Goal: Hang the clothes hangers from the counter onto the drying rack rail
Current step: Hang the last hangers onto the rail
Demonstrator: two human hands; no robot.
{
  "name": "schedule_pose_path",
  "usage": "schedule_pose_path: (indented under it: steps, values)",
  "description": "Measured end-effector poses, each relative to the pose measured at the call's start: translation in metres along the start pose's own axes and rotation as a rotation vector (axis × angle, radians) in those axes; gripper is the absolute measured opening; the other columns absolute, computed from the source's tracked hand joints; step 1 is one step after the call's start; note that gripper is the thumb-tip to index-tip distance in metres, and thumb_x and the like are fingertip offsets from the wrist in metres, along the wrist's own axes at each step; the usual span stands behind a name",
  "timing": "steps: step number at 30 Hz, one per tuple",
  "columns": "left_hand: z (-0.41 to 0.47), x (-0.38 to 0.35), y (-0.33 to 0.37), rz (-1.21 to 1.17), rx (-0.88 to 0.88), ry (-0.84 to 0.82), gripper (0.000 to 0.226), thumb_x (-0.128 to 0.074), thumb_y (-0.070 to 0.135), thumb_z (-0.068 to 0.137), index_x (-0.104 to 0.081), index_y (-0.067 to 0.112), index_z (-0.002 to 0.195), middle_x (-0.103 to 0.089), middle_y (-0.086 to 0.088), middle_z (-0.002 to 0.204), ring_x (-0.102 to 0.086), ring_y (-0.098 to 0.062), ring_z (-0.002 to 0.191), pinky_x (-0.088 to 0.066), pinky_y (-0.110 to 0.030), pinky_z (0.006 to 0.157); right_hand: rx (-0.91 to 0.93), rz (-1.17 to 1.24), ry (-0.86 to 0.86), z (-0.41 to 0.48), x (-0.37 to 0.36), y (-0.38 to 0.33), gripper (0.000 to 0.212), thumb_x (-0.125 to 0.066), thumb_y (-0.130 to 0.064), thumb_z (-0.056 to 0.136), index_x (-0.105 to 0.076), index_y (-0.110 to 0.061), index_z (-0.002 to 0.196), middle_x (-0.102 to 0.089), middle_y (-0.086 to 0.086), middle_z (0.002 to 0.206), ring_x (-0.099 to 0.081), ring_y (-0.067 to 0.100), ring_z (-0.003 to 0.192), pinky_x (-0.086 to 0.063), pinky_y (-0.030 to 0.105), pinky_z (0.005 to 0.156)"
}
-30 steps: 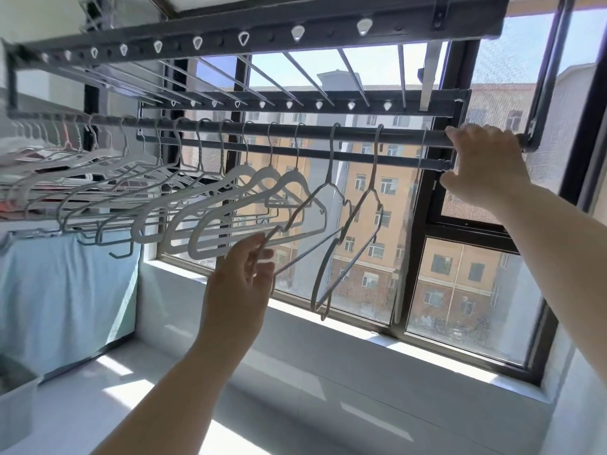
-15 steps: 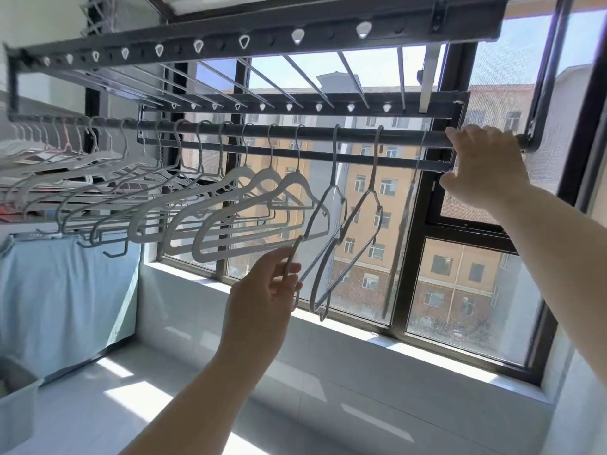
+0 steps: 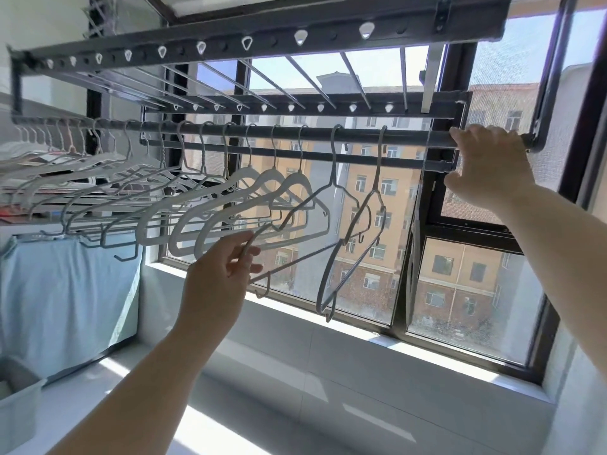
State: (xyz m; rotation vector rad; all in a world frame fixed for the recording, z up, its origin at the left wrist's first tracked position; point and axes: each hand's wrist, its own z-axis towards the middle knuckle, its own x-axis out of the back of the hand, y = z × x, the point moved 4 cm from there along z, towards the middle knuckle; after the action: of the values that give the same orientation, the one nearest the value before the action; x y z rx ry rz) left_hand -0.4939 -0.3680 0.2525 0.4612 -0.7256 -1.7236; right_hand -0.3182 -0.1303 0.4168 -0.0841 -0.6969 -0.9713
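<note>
Head view: the drying rack rail (image 3: 410,135) is seen from below, running across the window (image 3: 460,284).
Far left: a dense row of grey hangers (image 3: 98,198) is hooked on the rail and is unchanged over the last second.
Middle: three white hangers (image 3: 243,175) are hung side by side; a second ago they were touched by the left hand, and now they are left alone.
Left hand (image 3: 216,284): it has been shifted rightward, and its fingers are closed in a pinch on the lower left corner of a thin wire hanger (image 3: 295,263).
Wire hanger: its hook is over the rail, while its body has been drawn out to the left and is held tilted.
Next wire hanger (image 3: 378,159): it is hung just to the right, untouched and apart from the hand.
Right hand (image 3: 489,165): it is kept at the rail's right end, fingers curled over the bar as before.
Counter (image 3: 82,405): it is seen below, sunlit.
Meaning: the pinched hanger is judged already hung, so only squaring or spacing it along the rail seems to be in hand.
</note>
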Motion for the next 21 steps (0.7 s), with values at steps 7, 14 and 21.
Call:
schedule_pose_path:
  steps: [7, 14, 21]
  values:
    - [0.002, 0.003, 0.001, 0.040, -0.016, 0.012, 0.026, -0.050, 0.002, 0.088, -0.059, 0.015, 0.109, -0.059, 0.023, 0.078, -0.060, 0.007, 0.056, -0.053, -0.020, 0.066, -0.001, 0.000, 0.001, 0.000, 0.000, -0.001, 0.063, -0.055, -0.020, 0.085, -0.027, -0.008, 0.140, -0.036, 0.016, 0.140, -0.033, 0.035, 0.128, -0.021, 0.047, 0.107]
    - [-0.005, -0.003, 0.004, 0.063, -0.048, 0.002, 0.023, -0.055, 0.009, 0.087, -0.060, 0.015, 0.108, -0.061, 0.017, 0.075, -0.063, 0.000, 0.066, -0.054, -0.026, 0.068, -0.003, -0.006, 0.000, -0.001, 0.002, -0.003, 0.063, -0.055, -0.020, 0.085, -0.027, -0.008, 0.140, -0.037, 0.017, 0.139, -0.033, 0.036, 0.127, -0.022, 0.047, 0.105]
    - [-0.008, 0.010, 0.012, 0.084, -0.110, 0.022, 0.028, -0.061, 0.013, 0.082, -0.058, 0.015, 0.110, -0.056, 0.024, 0.085, -0.055, 0.010, 0.081, -0.042, 0.004, 0.065, -0.007, 0.004, -0.006, 0.000, 0.002, -0.005, 0.063, -0.054, -0.020, 0.085, -0.025, -0.009, 0.141, -0.036, 0.016, 0.140, -0.032, 0.035, 0.128, -0.021, 0.047, 0.107]
